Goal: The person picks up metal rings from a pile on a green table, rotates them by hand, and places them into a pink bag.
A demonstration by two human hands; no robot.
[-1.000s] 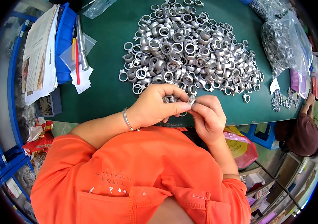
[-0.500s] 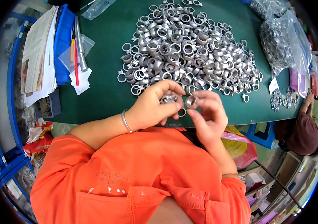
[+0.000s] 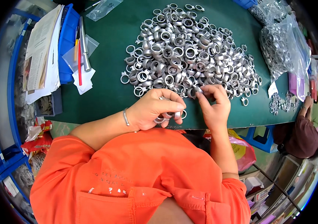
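A large heap of silver metal rings (image 3: 189,52), many with a small lug on the side, lies on the green tabletop. Close to the table's front edge, my left hand (image 3: 155,108) is curled around several metal rings (image 3: 169,116), which show between the fingers and thumb. My right hand (image 3: 217,106) is at the heap's near edge, thumb and fingertips closed on one metal ring (image 3: 198,89). Whether that ring still touches the others is hard to see. A lone ring (image 3: 244,101) lies just right of the heap.
On the left stand a blue bin (image 3: 66,44) with papers (image 3: 41,52), a metal rod (image 3: 84,44) and a red pen (image 3: 79,63). Clear bags of rings (image 3: 276,44) sit at the far right. A blue stool (image 3: 261,138) and another person (image 3: 301,134) are beyond the right edge.
My right hand has moved forward from beside my left hand to the heap's near edge. My left hand has turned and dropped slightly, still holding rings. The view has shifted a little.
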